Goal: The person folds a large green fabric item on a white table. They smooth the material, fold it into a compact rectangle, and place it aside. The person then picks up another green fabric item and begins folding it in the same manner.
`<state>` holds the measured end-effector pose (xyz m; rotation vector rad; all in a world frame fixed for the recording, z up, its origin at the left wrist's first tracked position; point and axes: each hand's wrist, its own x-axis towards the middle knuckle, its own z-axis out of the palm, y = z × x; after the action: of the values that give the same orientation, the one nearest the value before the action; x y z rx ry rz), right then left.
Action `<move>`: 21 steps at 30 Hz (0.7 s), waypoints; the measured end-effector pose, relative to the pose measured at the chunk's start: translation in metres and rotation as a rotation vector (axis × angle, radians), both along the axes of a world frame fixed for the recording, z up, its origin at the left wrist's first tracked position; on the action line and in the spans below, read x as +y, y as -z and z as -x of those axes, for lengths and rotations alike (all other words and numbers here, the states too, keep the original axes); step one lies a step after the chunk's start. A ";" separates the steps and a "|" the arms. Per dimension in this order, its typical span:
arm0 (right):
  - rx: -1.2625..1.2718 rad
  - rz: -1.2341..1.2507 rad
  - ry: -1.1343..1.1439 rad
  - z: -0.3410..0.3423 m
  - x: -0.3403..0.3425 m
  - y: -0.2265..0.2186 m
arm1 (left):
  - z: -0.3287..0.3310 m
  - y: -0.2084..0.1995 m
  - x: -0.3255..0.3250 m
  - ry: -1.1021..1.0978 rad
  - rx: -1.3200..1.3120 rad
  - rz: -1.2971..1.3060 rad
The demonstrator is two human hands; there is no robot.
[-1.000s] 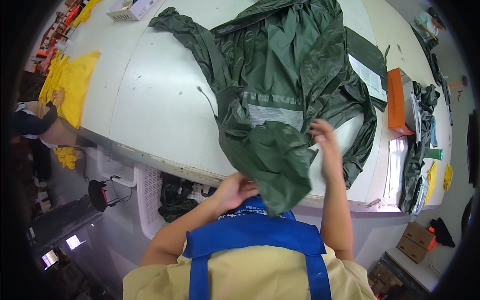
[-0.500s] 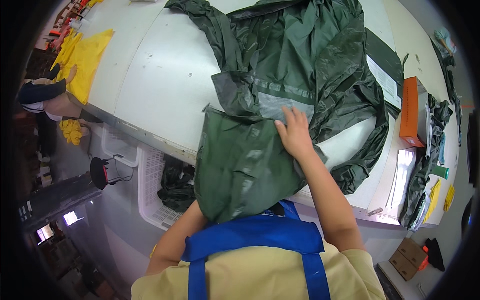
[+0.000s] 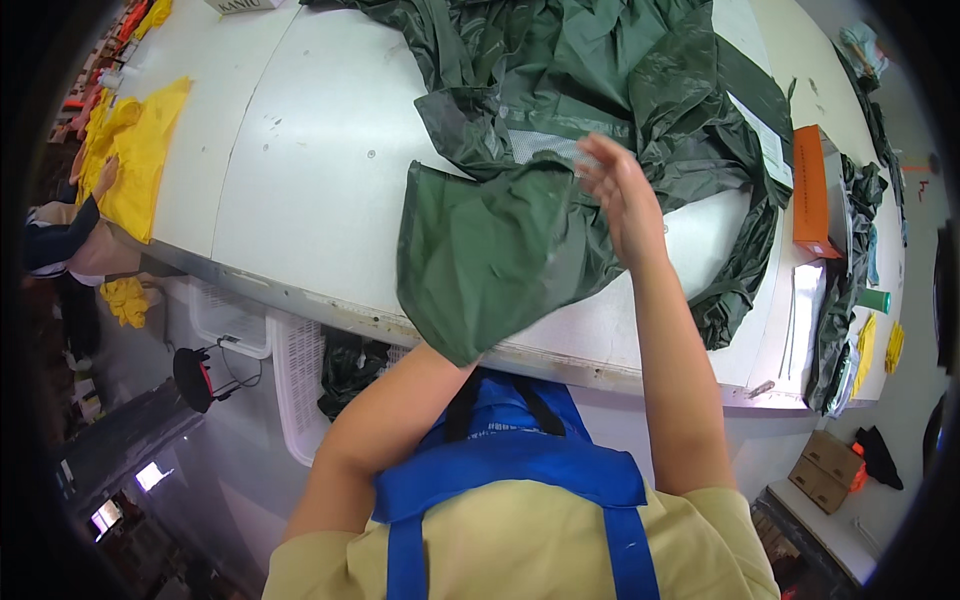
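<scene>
A dark green rain jacket is spread over the white table, its sleeves sprawling and a grey mesh strip showing across it. The jacket's hood lies toward me, reaching past the table's front edge. My left forearm goes in under the hood, and the cloth covers my left hand, so its fingers are hidden. Above the right side of the hood, beside the mesh strip, my right hand is raised with its fingers apart and slightly blurred. Nothing shows in it.
An orange box stands on the right, near more dark garments. White plastic crates sit below the table edge, one holding dark cloth. At the far left another person's hand rests by yellow fabric.
The hood has shifted away from me onto the table, my left forearm following under it. My right hand has lifted off the cloth and moved slightly right and farther away.
</scene>
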<state>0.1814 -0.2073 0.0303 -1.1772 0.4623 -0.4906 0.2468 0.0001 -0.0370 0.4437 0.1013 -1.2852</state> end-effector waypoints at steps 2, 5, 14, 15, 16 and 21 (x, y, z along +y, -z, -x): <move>0.163 0.183 -0.089 0.026 0.044 -0.026 | -0.008 -0.006 0.000 -0.003 -0.004 0.038; 0.207 0.340 -0.097 0.039 0.075 -0.031 | -0.010 -0.012 -0.006 -0.001 -0.005 0.077; 0.412 0.372 -0.370 0.083 0.082 -0.044 | -0.006 -0.022 -0.009 0.025 -0.036 0.132; 0.341 0.529 -0.267 0.089 0.084 -0.040 | -0.009 -0.022 -0.004 0.036 -0.055 0.125; 0.269 0.683 -0.160 0.097 0.088 -0.039 | -0.010 -0.021 0.003 0.045 -0.079 0.113; 0.455 1.189 0.355 0.155 0.162 0.009 | 0.012 -0.007 0.065 0.167 -0.199 0.021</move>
<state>0.0266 -0.0450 0.0217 -2.3983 0.8185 -0.8540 0.2344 0.0651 -0.0297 0.5688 -0.1189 -1.3971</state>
